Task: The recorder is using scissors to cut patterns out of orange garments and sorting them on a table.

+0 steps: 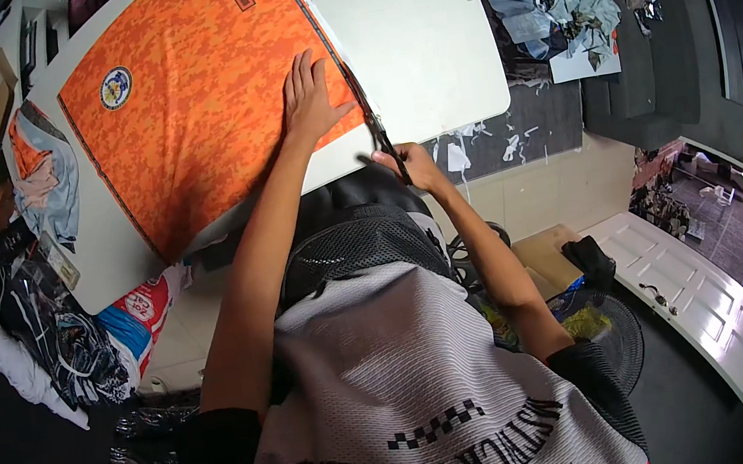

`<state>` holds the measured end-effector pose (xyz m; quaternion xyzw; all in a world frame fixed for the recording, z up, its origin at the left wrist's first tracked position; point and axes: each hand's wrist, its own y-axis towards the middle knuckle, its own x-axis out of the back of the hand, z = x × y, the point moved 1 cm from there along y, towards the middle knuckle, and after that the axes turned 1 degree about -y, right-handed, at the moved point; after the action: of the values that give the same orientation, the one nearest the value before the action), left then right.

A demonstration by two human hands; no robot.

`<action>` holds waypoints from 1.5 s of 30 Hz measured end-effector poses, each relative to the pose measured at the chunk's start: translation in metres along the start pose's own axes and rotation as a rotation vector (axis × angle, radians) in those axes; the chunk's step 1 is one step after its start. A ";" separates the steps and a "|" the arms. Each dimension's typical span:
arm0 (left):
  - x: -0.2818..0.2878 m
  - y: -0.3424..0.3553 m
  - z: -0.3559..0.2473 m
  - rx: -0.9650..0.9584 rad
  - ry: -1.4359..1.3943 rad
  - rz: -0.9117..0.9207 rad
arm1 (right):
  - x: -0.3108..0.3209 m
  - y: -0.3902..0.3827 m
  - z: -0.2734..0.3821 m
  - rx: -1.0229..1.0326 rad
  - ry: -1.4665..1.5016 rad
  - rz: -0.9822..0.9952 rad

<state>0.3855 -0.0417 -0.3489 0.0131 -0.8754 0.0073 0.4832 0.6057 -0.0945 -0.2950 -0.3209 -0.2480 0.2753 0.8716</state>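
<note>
A large orange camouflage-patterned fabric panel (196,85) lies flat on the white table (420,42), with a round emblem (117,88) on its left part and dark lines along its side edges. My left hand (311,99) rests flat on the fabric near its right edge, fingers extended. In my right hand (415,166), at the table's near edge, is a pair of dark scissors (385,139). Their blades point away from me along the panel's right edge, by the dark line. The right fingers are partly hidden around the handles.
Heaped clothes and fabric (558,2) lie beyond the table's right side. White scraps (458,157) litter the floor by its near right corner. Garments (46,175) and plastic bags (148,309) crowd the left. A fan (603,332) stands at my lower right, near a white door (684,296).
</note>
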 end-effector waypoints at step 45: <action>0.005 0.020 0.016 -0.019 -0.013 -0.096 | 0.002 0.018 0.032 -0.062 0.057 0.039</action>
<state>0.3686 -0.0221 -0.3536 0.0504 -0.8769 -0.0244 0.4775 0.5822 -0.0687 -0.2856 -0.3603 -0.2253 0.2752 0.8624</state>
